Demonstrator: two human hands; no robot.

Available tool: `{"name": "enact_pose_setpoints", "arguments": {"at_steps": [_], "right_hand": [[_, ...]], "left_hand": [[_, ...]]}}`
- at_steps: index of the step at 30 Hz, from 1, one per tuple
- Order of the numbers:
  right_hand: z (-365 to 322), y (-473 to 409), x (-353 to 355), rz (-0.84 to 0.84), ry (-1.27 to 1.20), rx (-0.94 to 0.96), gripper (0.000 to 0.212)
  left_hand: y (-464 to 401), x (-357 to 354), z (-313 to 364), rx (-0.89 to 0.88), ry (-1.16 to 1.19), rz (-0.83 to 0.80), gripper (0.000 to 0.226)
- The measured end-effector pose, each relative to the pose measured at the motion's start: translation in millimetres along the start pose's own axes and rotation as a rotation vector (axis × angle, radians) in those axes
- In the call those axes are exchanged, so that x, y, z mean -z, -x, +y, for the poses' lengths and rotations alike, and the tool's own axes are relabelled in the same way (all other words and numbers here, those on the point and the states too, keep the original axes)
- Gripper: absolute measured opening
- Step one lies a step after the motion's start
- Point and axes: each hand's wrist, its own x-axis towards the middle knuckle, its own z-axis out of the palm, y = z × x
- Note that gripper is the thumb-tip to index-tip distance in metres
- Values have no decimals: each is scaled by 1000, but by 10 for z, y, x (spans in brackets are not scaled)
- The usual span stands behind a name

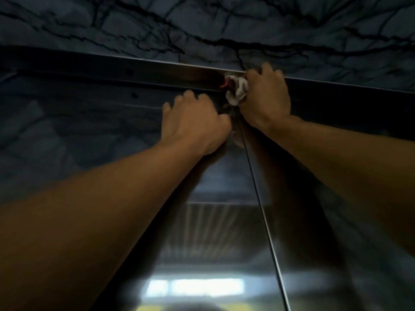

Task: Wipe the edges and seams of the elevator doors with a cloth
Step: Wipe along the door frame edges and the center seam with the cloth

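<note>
A single crumpled white cloth (237,90), with a small reddish bit at its left edge, sits bunched in the grasp of the right hand (265,97), pressed against the dark metal header strip (157,72) at the top of the doorway. The cloth pokes out from the left side of that hand, right where the thin vertical centre seam (258,194) between the doors meets the header. The right hand's fingers curl over the strip's upper edge while closing around the cloth.

The left hand (193,122) lies just beside the cloth, lower and to the left, apart from it. Its fingers are bent, knuckles raised, and it rests on the upper part of the left brushed-steel elevator door panel (190,243); nothing shows in it, though the palm side is hidden. Its thumb comes close to the seam.

Two bare forearms reach up from the lower corners. Two door panels show, the left one and the right door panel (314,232), meeting at one seam. Above the header runs a grey marble wall (202,23) with dark veins. The steel reflects a bright blurred rectangle low down.
</note>
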Motion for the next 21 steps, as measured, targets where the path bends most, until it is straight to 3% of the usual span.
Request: {"name": "enact_pose_setpoints", "arguments": {"at_steps": [11,21], "right_hand": [[-107,-210,84,-234,65,128,55],[-253,-1,260,-374,107,74,43]], "left_hand": [[9,-50,-56,-24,8,-6,63],[203,-88,-38,-77,-33,-64,61]]}}
